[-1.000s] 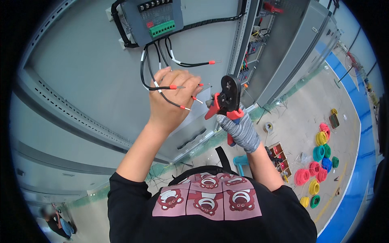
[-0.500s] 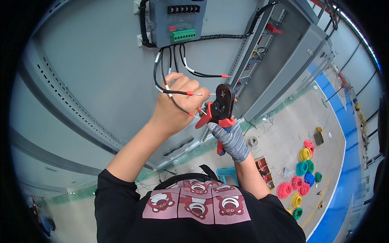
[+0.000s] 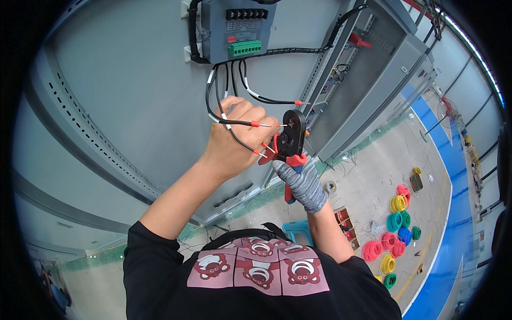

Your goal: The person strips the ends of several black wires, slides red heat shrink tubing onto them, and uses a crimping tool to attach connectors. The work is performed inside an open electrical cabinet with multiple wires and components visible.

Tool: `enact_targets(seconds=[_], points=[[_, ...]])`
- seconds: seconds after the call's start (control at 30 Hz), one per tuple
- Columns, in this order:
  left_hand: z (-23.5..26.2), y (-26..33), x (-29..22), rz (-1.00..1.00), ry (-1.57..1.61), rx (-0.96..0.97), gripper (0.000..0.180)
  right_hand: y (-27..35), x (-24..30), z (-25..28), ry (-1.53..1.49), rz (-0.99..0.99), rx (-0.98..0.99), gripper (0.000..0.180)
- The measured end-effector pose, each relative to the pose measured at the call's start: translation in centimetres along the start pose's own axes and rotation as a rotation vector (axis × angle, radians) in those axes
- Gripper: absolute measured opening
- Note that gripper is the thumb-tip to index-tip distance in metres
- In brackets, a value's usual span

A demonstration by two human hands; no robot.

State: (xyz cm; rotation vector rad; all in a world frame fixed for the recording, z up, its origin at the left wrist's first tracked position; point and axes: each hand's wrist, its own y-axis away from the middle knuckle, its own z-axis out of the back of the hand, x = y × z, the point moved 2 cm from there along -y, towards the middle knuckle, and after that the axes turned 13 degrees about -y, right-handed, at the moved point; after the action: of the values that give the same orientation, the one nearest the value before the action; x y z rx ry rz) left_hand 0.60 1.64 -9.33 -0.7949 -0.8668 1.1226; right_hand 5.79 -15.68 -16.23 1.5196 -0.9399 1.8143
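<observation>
My bare left hand point(image 3: 226, 146) is closed around a black wire, mostly hidden by the hand. The wire's red-collared ferrule point(image 3: 281, 126) pokes out from the fingers, its tip at the head of the crimping pliers point(image 3: 292, 133). My right hand point(image 3: 306, 186), in a grey knit glove, is wrapped round the red and blue handles of those pliers. Two more black wires with red ferrules point(image 3: 255, 124) lie across the back of my left hand. Another red ferrule point(image 3: 269, 148) sticks out below the fingers. Further up hangs a wire pair ending in a red ferrule point(image 3: 298, 103).
Above my hands a grey device point(image 3: 237, 29) with a green terminal block point(image 3: 245, 48) is fixed to the cabinet panel point(image 3: 133, 80). A black cable bundle point(image 3: 290, 51) runs off right. Coloured wire coils point(image 3: 394, 220), a blue stool point(image 3: 298, 229) and a parts box point(image 3: 348, 226) stand on the floor.
The view has shifted slightly. The pliers' head and the ferrule at my left fingertips sit a little closer together; both hands keep their hold.
</observation>
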Motion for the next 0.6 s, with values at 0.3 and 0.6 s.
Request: enact_targets(seconds=[0.3,0.6], points=[[-0.13,-0.05,-0.07,0.005,0.019,-0.027,0.01,-0.06,0.52,-0.34,-0.004,0.055,0.007,0.034],[-0.18,0.11,0.02,0.023,0.02,-0.029,0.007,-0.17,0.82,-0.34,0.027,0.023,0.034,0.036]])
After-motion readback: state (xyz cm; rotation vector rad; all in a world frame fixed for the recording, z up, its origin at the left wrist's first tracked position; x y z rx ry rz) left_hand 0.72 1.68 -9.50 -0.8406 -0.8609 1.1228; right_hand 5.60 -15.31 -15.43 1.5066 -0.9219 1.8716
